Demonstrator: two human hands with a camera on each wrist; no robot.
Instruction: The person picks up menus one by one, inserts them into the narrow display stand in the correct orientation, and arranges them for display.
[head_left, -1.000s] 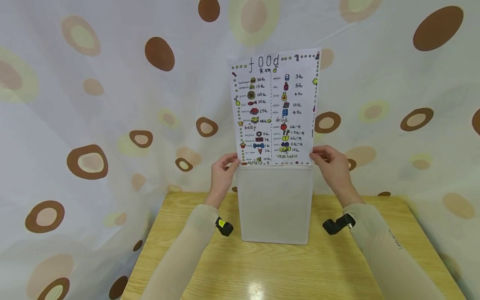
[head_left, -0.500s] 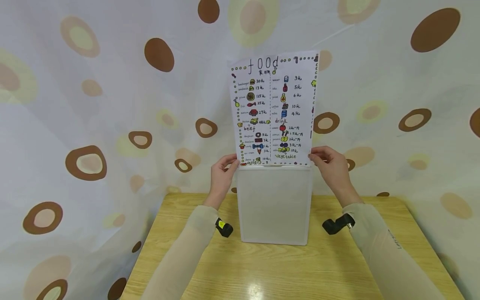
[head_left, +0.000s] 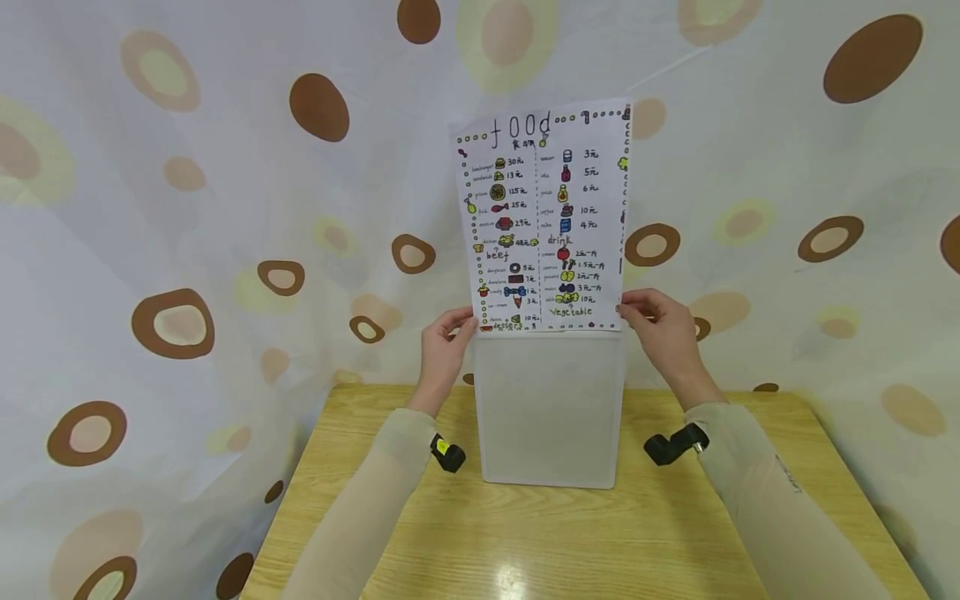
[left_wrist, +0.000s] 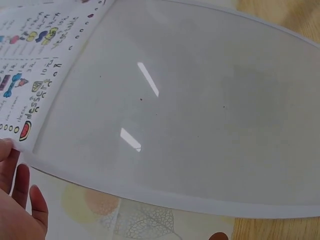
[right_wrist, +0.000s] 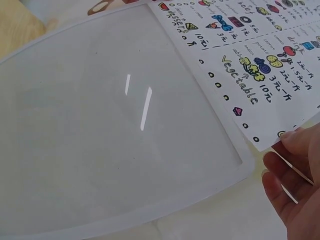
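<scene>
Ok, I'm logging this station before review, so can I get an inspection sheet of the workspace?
Surface: wooden table, pale grain, glare spot near the front.
Job's things: food menu sheet standing above a frosted plastic sleeve, which stands upright on the table.
Clutter: nothing seen.
Hands: left hand pinches the sheet's lower left corner; right hand pinches the lower right corner.
Cables: nothing seen.
Surroundings: spotted curtain behind and on both sides.

A light wooden table (head_left: 570, 542) stands in front, with a small bright reflection of lamp light on its top. Behind it and on both sides hangs a white curtain (head_left: 187, 208) printed with brown, beige and pale yellow oval spots, falling in soft folds.
</scene>
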